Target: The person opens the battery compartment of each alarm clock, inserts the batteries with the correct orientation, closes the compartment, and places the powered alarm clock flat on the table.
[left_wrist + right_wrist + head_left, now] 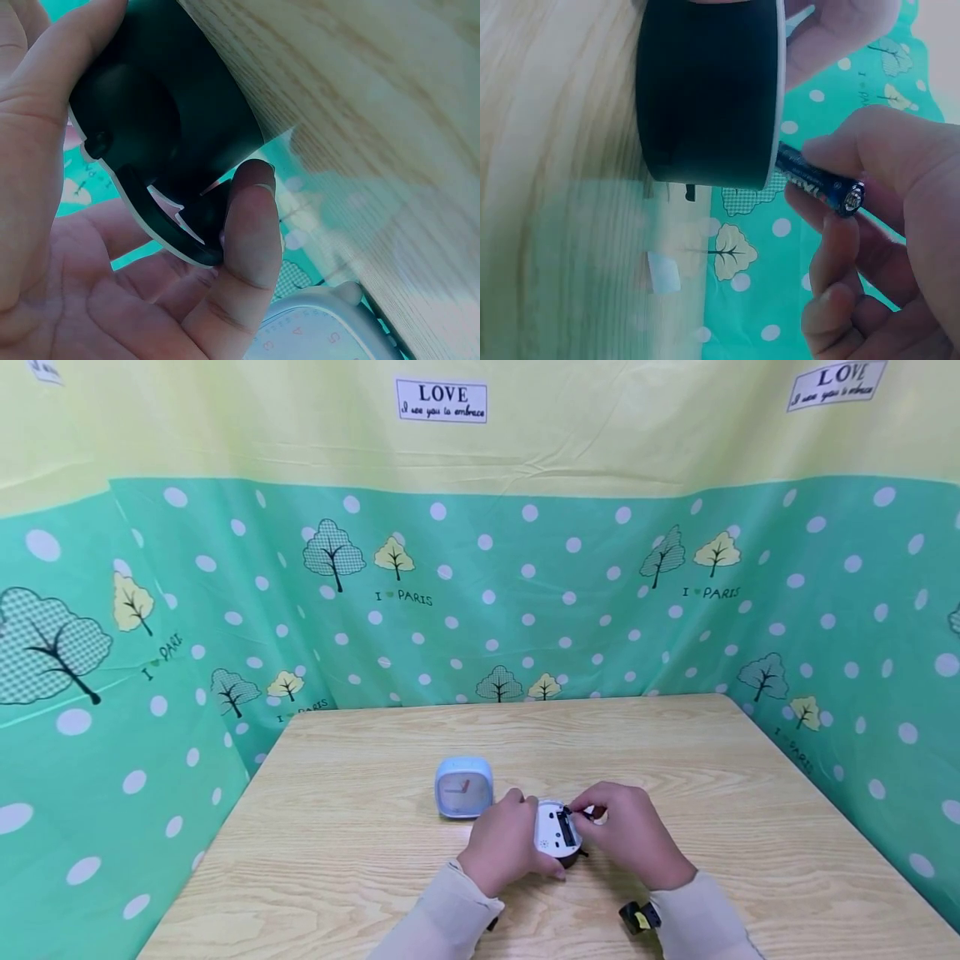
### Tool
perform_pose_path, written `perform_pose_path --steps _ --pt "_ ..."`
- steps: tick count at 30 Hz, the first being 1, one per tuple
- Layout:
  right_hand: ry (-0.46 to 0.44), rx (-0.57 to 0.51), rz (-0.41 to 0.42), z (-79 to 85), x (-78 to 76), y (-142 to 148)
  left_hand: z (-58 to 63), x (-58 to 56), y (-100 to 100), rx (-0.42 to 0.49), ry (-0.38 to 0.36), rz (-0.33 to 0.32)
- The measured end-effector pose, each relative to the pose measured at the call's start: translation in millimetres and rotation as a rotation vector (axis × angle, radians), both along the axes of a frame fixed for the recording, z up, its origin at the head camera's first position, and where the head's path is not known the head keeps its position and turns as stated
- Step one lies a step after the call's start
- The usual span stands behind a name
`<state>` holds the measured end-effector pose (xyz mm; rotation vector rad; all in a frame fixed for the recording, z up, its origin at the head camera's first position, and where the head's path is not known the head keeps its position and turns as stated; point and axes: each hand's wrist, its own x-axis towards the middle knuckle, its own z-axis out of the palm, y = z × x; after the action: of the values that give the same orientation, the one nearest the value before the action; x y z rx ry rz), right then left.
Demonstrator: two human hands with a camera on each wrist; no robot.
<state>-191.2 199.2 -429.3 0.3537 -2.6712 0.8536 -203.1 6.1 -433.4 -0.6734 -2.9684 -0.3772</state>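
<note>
My left hand (510, 843) grips a round black clock (550, 852) by its sides. The clock's white back faces up in the head view, showing a dark battery compartment (566, 829) with no cover over it. Its black casing (202, 90) fills much of the left wrist view, with fingers curled round it. At the clock's right side, my right hand (630, 831) pinches a dark blue battery (821, 180) between thumb and fingers. One end of the battery meets the white rim in the right wrist view; whether it enters the compartment is hidden there.
A light blue square clock (463, 789) stands upright just behind and left of my left hand. The wooden table (337, 860) extends around both hands. A green and yellow patterned curtain (525, 585) hangs behind the table and along its sides.
</note>
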Motion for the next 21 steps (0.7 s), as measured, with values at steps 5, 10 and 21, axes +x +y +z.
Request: perform_pose_path --steps 5,10,21 --pt "0.043 0.041 0.015 0.3 1.3 -2.7 -0.5 -0.3 0.3 -0.001 -0.006 0.001" --pt "0.065 0.054 0.044 -1.5 1.1 -3.7 -0.3 0.3 0.0 0.003 -0.002 0.002" --pt "0.102 0.072 0.099 -3.7 2.4 -7.4 0.3 1.0 -0.7 0.000 0.003 0.004"
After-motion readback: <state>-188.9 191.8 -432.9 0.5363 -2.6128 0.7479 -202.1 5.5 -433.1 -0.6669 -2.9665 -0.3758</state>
